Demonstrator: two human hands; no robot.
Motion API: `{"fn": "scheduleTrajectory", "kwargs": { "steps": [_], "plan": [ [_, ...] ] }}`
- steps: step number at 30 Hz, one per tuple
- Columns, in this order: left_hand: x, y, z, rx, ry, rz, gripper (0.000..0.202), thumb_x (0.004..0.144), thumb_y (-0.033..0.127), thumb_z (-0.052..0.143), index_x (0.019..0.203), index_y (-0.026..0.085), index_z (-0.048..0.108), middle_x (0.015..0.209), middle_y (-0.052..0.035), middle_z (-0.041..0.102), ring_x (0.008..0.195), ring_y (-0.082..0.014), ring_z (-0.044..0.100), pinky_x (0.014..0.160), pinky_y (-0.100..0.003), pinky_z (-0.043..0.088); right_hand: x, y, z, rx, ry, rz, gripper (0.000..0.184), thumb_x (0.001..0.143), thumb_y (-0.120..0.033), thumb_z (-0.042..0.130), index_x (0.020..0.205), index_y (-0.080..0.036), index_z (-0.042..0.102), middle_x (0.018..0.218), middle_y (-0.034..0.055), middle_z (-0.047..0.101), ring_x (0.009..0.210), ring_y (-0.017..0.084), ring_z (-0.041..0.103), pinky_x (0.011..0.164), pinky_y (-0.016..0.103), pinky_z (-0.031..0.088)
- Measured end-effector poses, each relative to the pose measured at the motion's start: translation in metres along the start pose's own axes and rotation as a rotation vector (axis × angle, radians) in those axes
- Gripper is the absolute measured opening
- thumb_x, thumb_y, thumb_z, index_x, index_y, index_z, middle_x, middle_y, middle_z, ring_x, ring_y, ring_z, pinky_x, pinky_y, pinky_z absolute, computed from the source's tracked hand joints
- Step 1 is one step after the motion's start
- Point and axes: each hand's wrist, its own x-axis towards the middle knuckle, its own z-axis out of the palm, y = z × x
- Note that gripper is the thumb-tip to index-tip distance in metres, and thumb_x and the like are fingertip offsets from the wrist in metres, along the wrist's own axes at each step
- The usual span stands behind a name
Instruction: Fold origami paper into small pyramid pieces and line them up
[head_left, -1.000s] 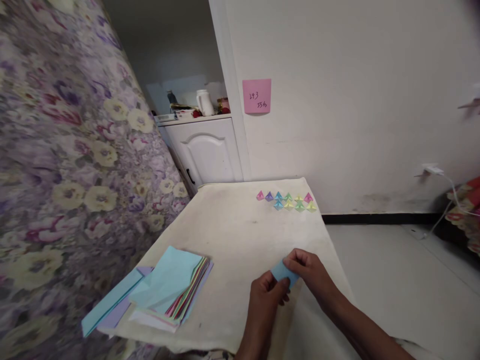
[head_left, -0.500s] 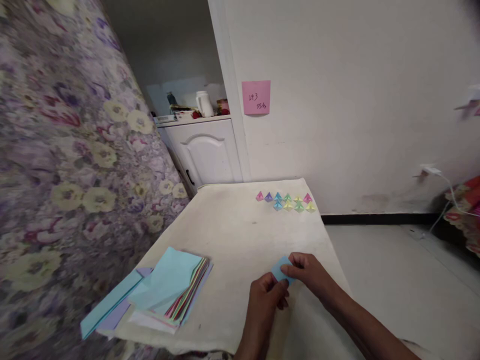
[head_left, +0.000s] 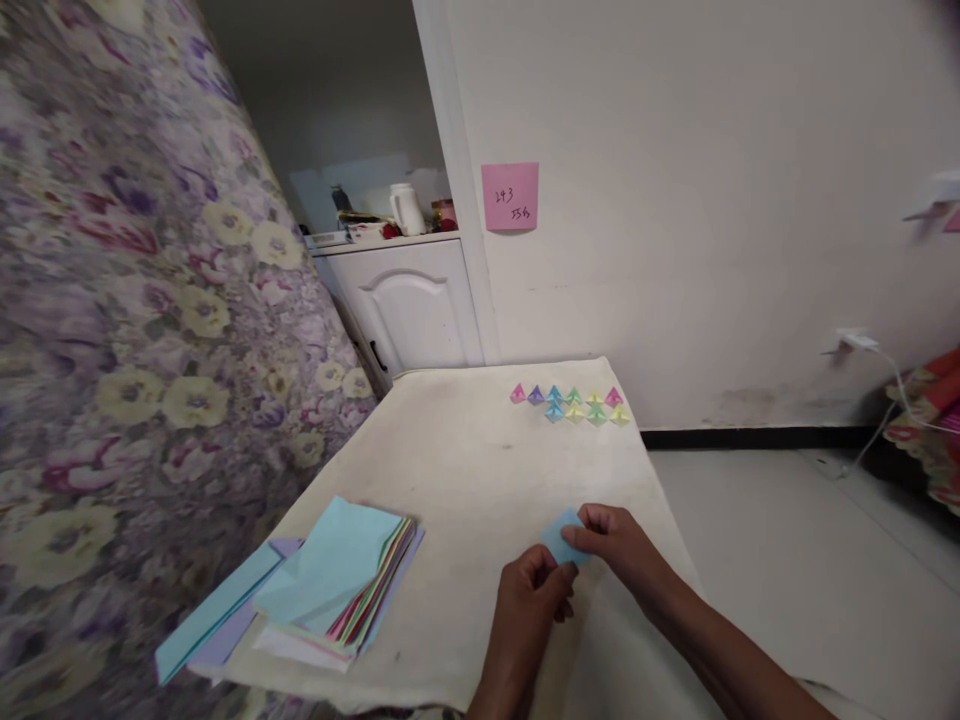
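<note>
Between my two hands is a small piece of blue paper (head_left: 559, 538), held above the near right part of the cloth-covered table. My left hand (head_left: 531, 592) pinches its lower edge with thumb and fingers. At its upper right side, my right hand (head_left: 604, 530) grips it, thumb lying on top. The fingers partly cover the paper, so its folds cannot be made out. Farther off on the table stand two rows of small folded paper shapes (head_left: 574, 410) in pink, purple, blue, green and yellow.
A stack of coloured paper sheets (head_left: 330, 560), light blue on top, lies at the table's near left, beside a light blue strip (head_left: 217, 610). A flowered curtain (head_left: 165, 350) hangs along the left. Behind the table (head_left: 450, 470) are a white cabinet (head_left: 412, 310) and a wall.
Both hands keep their grip on the blue paper in almost the same place. The whole view has shifted very slightly; nothing else has visibly moved.
</note>
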Motion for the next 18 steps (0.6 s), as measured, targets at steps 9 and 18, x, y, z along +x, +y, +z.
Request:
{"fn": "scheduleTrajectory", "kwargs": {
  "steps": [9, 18],
  "plan": [
    [0.007, -0.008, -0.005, -0.086, 0.029, 0.026, 0.021, 0.068, 0.03, 0.066, 0.067, 0.014, 0.053, 0.052, 0.0015, 0.055, 0.05, -0.011, 0.049, 0.049, -0.022, 0.037, -0.008, -0.005, 0.008, -0.142, -0.024, -0.019, 0.013, 0.07, -0.025, 0.061, 0.063, -0.016, 0.055, 0.054, -0.0028, 0.054, 0.052, 0.011, 0.047, 0.051, 0.023, 0.034],
    [0.004, -0.003, -0.005, -0.088, 0.03, 0.053, 0.017, 0.064, 0.029, 0.066, 0.063, 0.014, 0.057, 0.052, 0.0039, 0.049, 0.051, -0.0097, 0.041, 0.05, -0.021, 0.03, -0.006, -0.009, 0.004, -0.154, 0.022, -0.078, 0.019, 0.069, -0.024, 0.062, 0.058, -0.017, 0.049, 0.052, -0.0059, 0.041, 0.05, 0.008, 0.034, 0.047, 0.021, 0.027]
  ]
}}
